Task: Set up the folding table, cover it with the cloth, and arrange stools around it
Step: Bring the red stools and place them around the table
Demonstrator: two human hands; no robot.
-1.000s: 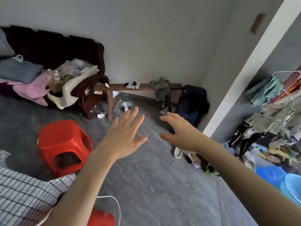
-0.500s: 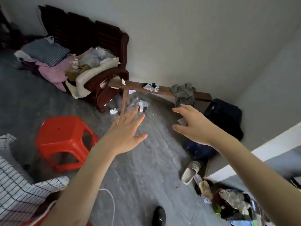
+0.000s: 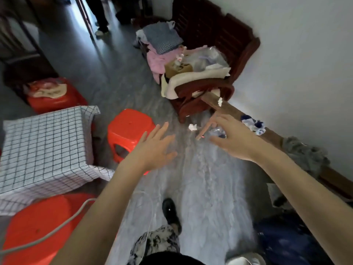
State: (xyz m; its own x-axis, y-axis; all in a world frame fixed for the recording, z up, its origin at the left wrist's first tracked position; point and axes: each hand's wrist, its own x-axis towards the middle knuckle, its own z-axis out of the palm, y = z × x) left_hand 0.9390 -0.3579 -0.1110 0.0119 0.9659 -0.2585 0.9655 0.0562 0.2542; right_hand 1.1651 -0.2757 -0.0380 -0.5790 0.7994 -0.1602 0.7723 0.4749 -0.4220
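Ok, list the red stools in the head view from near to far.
Stool at the bottom left corner → stool in front of the left hand → stool behind the checked table, with a bag on its seat.

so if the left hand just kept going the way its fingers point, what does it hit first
Probably bare floor first. The left hand is open and empty, with its fingers aimed up and right, passing just right of the nearest red stool. The dark wooden armchair lies farther along that line, though depth is hard to judge.
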